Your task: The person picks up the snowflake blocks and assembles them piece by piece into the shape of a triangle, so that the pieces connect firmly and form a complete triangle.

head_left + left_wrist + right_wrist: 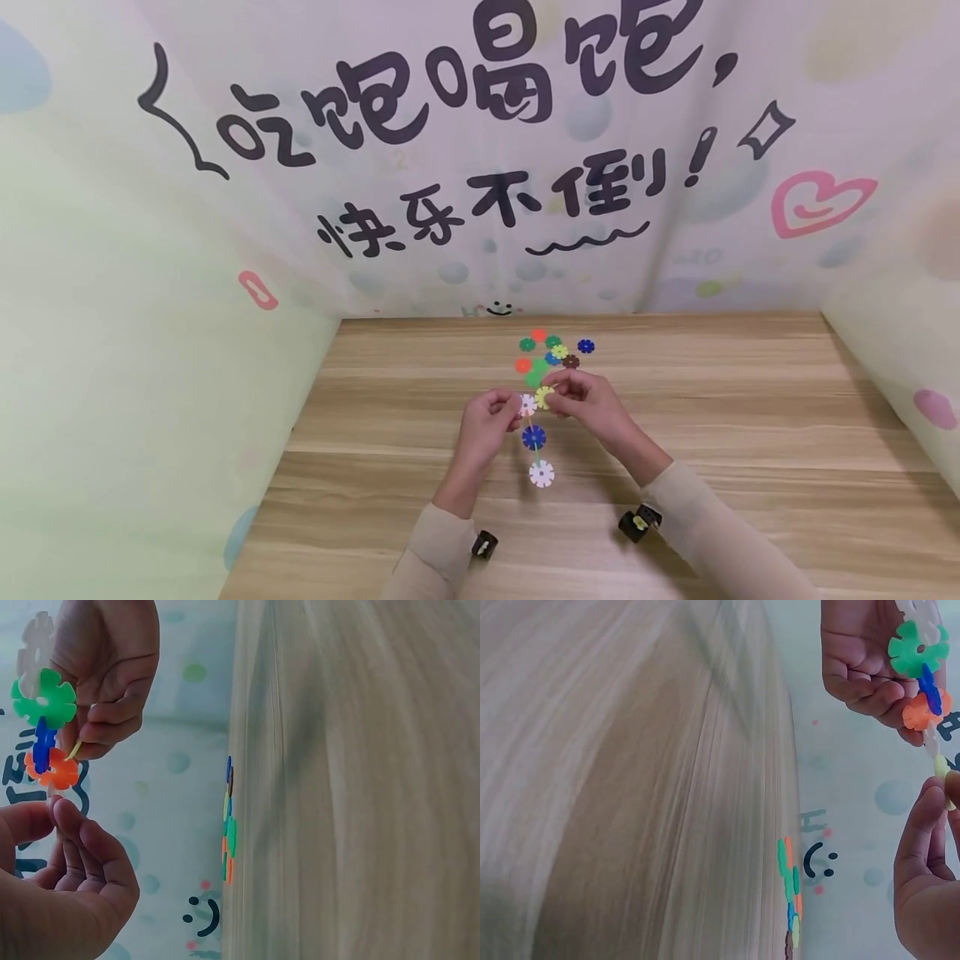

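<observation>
A chain of notched plastic discs hangs between both hands above the table. From its lower end it runs white disc [542,473], green disc [43,699], blue disc [533,437], orange disc [927,711], then an upper white disc [527,405]. My left hand [486,421] pinches that upper white disc between thumb and forefinger. In my right hand [592,407], thumb and fingertips pinch a yellow disc [544,397] at the upper white disc's edge. Whether their slots are joined I cannot tell; the fingers partly cover both discs.
Beyond the hands, loose discs lie grouped on the wooden table [390,400], among them a dark blue disc [586,346], a brown disc [572,362] and an orange disc [522,366]. Printed cloth walls [420,283] stand at the back and sides. Black devices [639,523] sit at the wrists.
</observation>
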`<state>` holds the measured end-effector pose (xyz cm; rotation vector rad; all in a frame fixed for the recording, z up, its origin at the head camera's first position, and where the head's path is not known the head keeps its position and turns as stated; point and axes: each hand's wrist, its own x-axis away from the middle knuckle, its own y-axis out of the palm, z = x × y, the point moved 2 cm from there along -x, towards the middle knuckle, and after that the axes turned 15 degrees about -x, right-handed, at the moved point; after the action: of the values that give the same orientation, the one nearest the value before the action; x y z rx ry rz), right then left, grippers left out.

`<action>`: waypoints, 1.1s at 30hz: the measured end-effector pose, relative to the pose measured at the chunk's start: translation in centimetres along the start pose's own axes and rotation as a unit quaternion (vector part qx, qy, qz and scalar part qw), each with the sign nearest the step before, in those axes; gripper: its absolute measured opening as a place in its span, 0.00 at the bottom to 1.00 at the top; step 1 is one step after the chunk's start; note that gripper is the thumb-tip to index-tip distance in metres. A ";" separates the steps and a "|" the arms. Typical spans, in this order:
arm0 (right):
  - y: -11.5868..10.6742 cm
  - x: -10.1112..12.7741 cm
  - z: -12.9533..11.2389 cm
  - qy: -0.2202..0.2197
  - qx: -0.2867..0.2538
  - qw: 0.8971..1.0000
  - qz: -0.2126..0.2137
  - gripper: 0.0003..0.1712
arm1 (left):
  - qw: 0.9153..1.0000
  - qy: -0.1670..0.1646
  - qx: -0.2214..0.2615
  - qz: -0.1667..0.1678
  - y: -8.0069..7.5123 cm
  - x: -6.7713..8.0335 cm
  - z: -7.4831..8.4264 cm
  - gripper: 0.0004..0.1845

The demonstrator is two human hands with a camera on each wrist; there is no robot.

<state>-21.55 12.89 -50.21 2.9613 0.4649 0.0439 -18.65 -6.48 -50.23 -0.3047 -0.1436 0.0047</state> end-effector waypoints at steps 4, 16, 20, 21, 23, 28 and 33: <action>0.1 0.0 0.0 -0.004 0.003 1.000 0.003 0.12 | 1.000 -0.002 -0.002 -0.006 0.0 0.0 0.0 0.10; 0.4 0.4 0.0 -0.037 0.047 0.998 -0.001 0.13 | 1.000 -0.006 0.001 -0.023 -0.2 0.0 0.2 0.11; 0.7 0.7 -0.1 -0.046 0.074 0.996 0.002 0.09 | 1.000 -0.004 0.001 -0.029 -0.2 -0.1 0.3 0.10; 0.8 0.7 -0.2 -0.047 0.080 0.996 0.002 0.08 | 1.000 -0.002 0.004 -0.031 -0.3 -0.2 0.3 0.10; 0.9 0.7 -0.3 -0.048 0.093 0.995 0.003 0.08 | 1.000 -0.001 0.006 -0.031 -0.3 -0.1 0.3 0.10; 1.0 1.0 -0.5 -0.044 0.112 0.993 0.007 0.07 | 1.000 0.001 0.012 -0.028 -0.3 0.0 0.1 0.11; 0.9 1.1 -0.5 -0.048 0.122 0.991 0.011 0.05 | 1.000 0.002 0.007 -0.027 -0.2 0.1 0.0 0.09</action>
<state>-20.24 12.42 -49.56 3.1881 0.4548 -0.1652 -18.60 -6.69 -50.11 -0.2862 -0.1467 -0.0478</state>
